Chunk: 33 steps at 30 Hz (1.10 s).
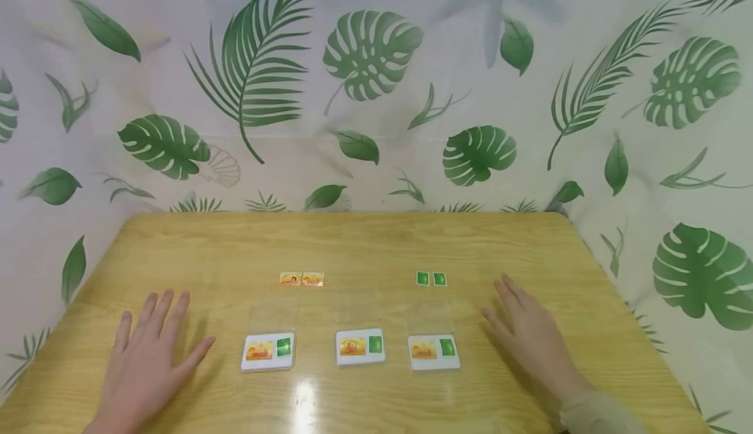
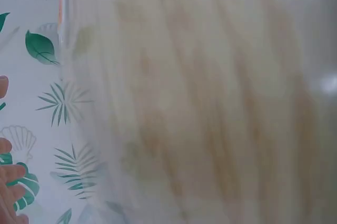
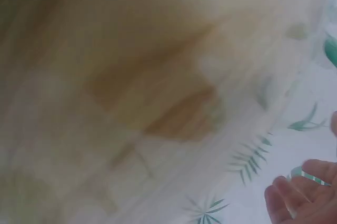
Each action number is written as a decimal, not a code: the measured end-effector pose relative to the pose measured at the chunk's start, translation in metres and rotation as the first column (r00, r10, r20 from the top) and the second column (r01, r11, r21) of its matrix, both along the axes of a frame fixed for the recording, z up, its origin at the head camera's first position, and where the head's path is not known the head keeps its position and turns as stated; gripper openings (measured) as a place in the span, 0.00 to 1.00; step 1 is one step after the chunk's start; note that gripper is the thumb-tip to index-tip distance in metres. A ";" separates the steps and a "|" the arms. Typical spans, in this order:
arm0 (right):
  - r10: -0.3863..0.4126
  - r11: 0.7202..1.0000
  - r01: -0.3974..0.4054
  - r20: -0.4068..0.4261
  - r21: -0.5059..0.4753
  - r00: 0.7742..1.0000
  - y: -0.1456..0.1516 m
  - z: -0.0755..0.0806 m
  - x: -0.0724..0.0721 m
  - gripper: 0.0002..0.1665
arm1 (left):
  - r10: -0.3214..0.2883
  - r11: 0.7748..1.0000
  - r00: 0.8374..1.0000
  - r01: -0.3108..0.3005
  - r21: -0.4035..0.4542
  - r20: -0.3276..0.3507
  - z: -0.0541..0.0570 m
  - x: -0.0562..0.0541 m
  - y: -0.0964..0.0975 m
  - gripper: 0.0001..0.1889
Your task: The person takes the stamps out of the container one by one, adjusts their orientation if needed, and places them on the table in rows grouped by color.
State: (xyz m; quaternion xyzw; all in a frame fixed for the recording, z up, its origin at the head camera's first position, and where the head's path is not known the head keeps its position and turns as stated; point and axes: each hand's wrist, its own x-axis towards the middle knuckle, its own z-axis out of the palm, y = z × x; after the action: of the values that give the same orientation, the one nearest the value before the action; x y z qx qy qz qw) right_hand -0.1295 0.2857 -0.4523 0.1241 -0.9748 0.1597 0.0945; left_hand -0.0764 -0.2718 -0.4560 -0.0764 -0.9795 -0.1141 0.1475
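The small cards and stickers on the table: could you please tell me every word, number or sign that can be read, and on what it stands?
None can be read.
Three white cards: any print is too small.
Two loose orange stickers: too small.
Two loose green stickers: too small.
Backdrop: leaf pictures, no visible writing.

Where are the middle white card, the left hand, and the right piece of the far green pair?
Middle white card [image 1: 361, 359]: head view, white strip below its pictures.
Left hand [image 1: 147, 359]: head view, back of the hand.
Right piece of the far green pair [image 1: 440, 279]: head view, middle of its face.
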 end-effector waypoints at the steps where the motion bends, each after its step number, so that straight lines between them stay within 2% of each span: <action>1: -0.002 1.000 0.002 0.018 -0.024 1.000 -0.001 0.002 0.000 0.38 | -0.008 0.999 1.000 0.008 0.034 0.001 0.000 0.001 0.001 0.44; 4: -0.026 0.991 0.039 0.099 -0.126 0.995 -0.010 0.007 0.004 0.36 | -0.050 0.985 0.999 0.047 0.163 0.015 0.001 0.003 0.006 0.42; 7: -0.033 0.968 0.072 0.159 -0.242 0.987 -0.023 0.013 0.009 0.34 | -0.095 0.950 0.994 0.072 0.304 0.063 0.003 0.005 0.012 0.40; 12: 0.020 0.924 0.051 0.179 -0.380 0.984 -0.052 0.018 0.013 0.28 | -0.109 0.883 0.981 0.023 0.469 0.158 0.005 0.011 0.022 0.38; 16: 0.074 0.892 0.011 0.169 -0.453 0.983 -0.077 0.018 0.015 0.24 | -0.090 0.838 0.986 -0.001 0.545 0.140 0.000 0.014 0.030 0.33; 21: 0.143 0.846 -0.015 0.199 -0.533 0.969 -0.115 0.021 0.013 0.23 | -0.052 0.789 0.992 -0.031 0.613 0.117 -0.008 0.015 0.038 0.30; 24: 0.191 0.833 -0.050 0.202 -0.550 0.961 -0.138 0.020 0.011 0.22 | -0.035 0.750 0.990 -0.063 0.659 0.134 -0.011 0.017 0.042 0.29; 27: 0.237 0.829 -0.092 0.198 -0.552 0.951 -0.157 0.018 0.010 0.20 | -0.038 0.713 0.990 -0.067 0.698 0.134 -0.015 0.019 0.047 0.28; 28: 0.255 0.828 -0.112 0.192 -0.549 0.948 -0.162 0.016 0.009 0.19 | -0.045 0.708 0.990 -0.060 0.704 0.130 -0.016 0.019 0.048 0.28; 30: 0.289 0.831 -0.150 0.186 -0.536 0.939 -0.173 0.016 0.007 0.18 | -0.061 0.717 0.992 -0.036 0.696 0.114 -0.019 0.018 0.050 0.28; 33: 0.339 0.831 -0.208 0.174 -0.517 0.924 -0.191 0.016 0.003 0.15 | -0.098 0.749 0.992 0.018 0.662 0.084 -0.024 0.015 0.052 0.30</action>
State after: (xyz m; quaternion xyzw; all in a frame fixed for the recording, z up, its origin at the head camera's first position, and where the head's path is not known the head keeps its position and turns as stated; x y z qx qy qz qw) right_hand -0.1263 0.0950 -0.4367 0.2135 -0.8779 0.4275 -0.0290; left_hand -0.0614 -0.2201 -0.4800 -0.0433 -0.8800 -0.4610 0.1057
